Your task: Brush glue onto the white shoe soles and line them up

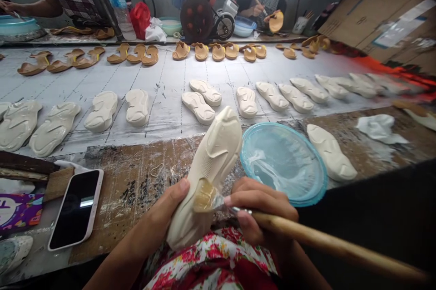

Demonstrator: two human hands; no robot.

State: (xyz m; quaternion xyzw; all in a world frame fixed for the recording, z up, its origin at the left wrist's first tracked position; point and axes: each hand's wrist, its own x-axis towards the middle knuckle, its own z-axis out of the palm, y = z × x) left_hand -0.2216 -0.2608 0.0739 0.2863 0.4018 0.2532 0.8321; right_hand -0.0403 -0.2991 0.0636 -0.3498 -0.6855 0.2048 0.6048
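Seemingly snug, right fingers point(259, 198) round brush point(313, 234).

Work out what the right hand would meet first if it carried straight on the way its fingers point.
The right hand would probably meet the cream sole, which its brush appears to touch; exact depth is unclear.

Illumination brightest across the white table covering point(163, 72); lower right falls to near black. Glare patch on the phone screen point(76, 209). Right edge soft and stretched, brush handle point(327, 241) blurred toward the corner; pixelated blocks along the top.
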